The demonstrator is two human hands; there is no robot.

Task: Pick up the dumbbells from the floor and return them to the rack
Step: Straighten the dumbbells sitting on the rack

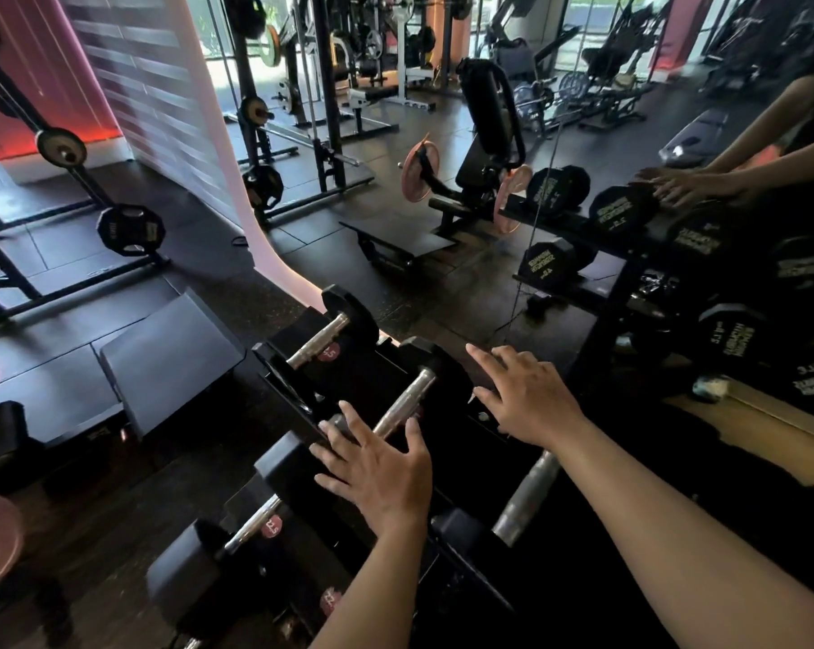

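Observation:
A black dumbbell rack (297, 367) runs from the lower middle up toward a mirror. Black hex dumbbells with chrome handles lie in its cradles: one at the far end (323, 337), a second (407, 395) in the middle, a third (255, 524) nearer me, and a larger one (529, 496) at lower right. My left hand (377, 475) hovers open, fingers spread, over the near head of the second dumbbell. My right hand (531, 395) is open too, fingers spread, just right of that dumbbell's far head. Neither hand holds anything.
A mirror on the right reflects the rack, its dumbbells and my hands (685, 185). A flat bench (171, 363) stands left of the rack. Plate-loaded machines (465, 180) and weight plates (131, 229) fill the dark rubber floor (114, 531) beyond.

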